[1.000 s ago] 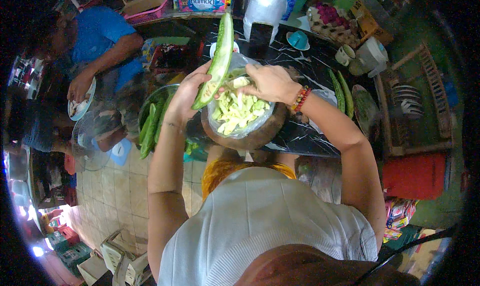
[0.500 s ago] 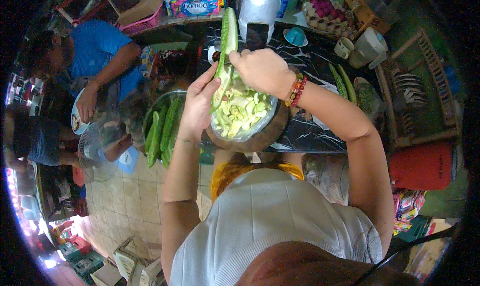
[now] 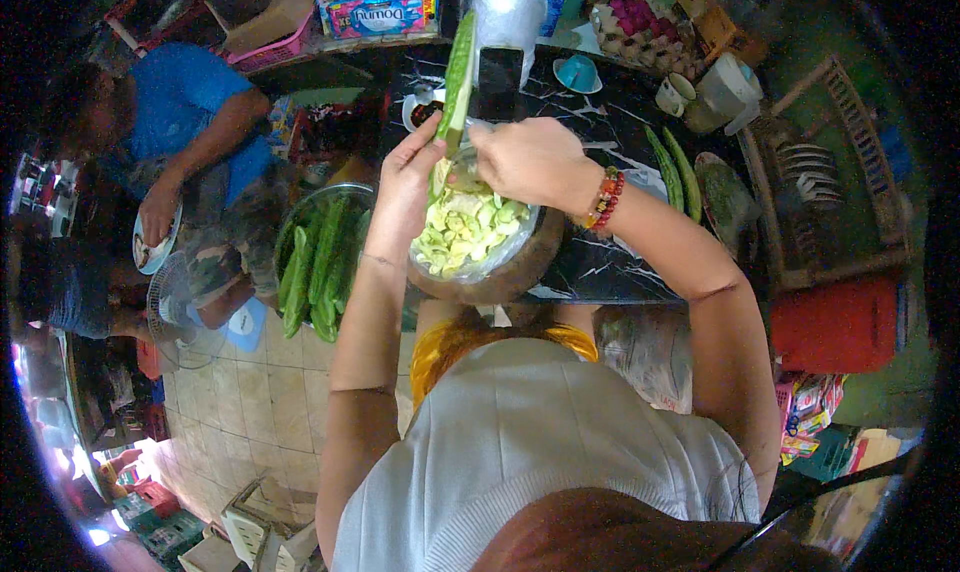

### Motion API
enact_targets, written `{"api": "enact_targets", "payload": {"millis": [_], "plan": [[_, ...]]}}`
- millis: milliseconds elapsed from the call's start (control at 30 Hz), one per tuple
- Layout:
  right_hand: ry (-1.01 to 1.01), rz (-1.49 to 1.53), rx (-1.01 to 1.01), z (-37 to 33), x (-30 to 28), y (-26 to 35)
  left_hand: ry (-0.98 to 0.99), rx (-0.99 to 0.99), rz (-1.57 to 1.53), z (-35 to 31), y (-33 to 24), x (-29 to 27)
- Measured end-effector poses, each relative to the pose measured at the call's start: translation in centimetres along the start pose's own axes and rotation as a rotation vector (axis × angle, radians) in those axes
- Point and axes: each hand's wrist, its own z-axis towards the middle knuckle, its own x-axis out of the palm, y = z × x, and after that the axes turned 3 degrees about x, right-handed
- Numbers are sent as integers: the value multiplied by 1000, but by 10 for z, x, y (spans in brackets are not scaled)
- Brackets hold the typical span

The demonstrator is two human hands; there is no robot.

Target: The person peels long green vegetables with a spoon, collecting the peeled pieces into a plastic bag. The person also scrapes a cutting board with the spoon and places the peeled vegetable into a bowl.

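My left hand (image 3: 405, 177) is closed around a long, ridged green gourd (image 3: 458, 82), held upright with a pale cut side facing right. Beside it, my right hand (image 3: 535, 162) has its fingers curled at the gourd's cut side; whatever they grip is hidden. Below both hands, pale green gourd pieces (image 3: 468, 232) fill a bowl lined with clear plastic (image 3: 505, 252), set on a round brown wooden base (image 3: 540, 262). To the left, a basin holds several whole green gourds (image 3: 322, 262).
Two more gourds (image 3: 672, 172) lie on the black marbled counter (image 3: 610, 262), near a dish rack (image 3: 815, 172). Behind are a blue bowl (image 3: 577, 74), an egg tray (image 3: 640, 37) and a plastic-wrapped container (image 3: 510, 12). At left, a person in blue (image 3: 190, 102) holds a plate (image 3: 157, 247).
The gourd has turned in my left hand, showing more green skin and less of its cut face. My right hand has shifted slightly right and down, away from the gourd.
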Motion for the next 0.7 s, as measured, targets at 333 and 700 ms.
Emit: {"api": "enact_targets", "payload": {"millis": [333, 700], "plan": [[-129, -7, -55, 15, 17, -8, 97, -79, -201, -16, -27, 12], [152, 62, -184, 8, -6, -6, 109, -199, -212, -26, -27, 14]]}}
